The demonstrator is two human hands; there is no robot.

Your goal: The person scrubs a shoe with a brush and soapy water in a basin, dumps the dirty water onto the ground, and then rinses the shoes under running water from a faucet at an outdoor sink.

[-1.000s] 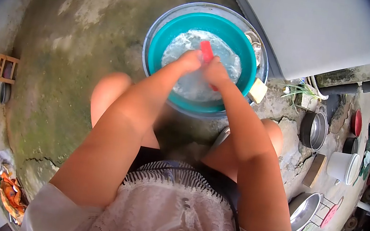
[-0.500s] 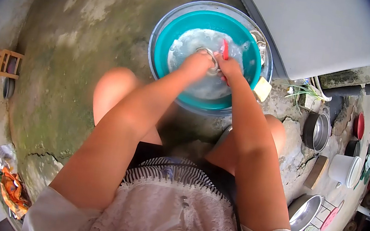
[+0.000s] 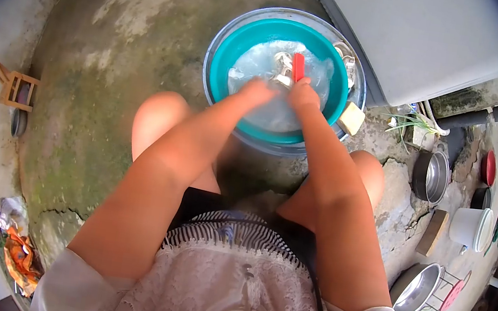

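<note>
A teal basin (image 3: 220, 56) of cloudy, soapy water sits inside a wider metal basin (image 3: 207, 76). My right hand (image 3: 305, 95) is closed on a red brush (image 3: 299, 66), whose end points up and away from me. A white shoe (image 3: 283, 65) lies in the water just left of the brush. Over the water, near the shoe's lower end, is my left hand (image 3: 258, 92); motion blurs its fingers, and whether it touches the shoe cannot be told. Another light shoe (image 3: 346, 61) rests between the two basins on the right.
A yellow block (image 3: 351, 118) sits at the metal basin's right edge. Metal pots (image 3: 431, 176), a white bucket (image 3: 469, 228) and a brick (image 3: 432, 233) stand on the right. A small wooden chair (image 3: 18, 90) is at the left wall, a large grey panel (image 3: 417, 45) at upper right.
The white shoe has come into clear view beyond my hands. My left hand has moved apart from my right and nearer to me. The red brush has turned more broadside to view.
</note>
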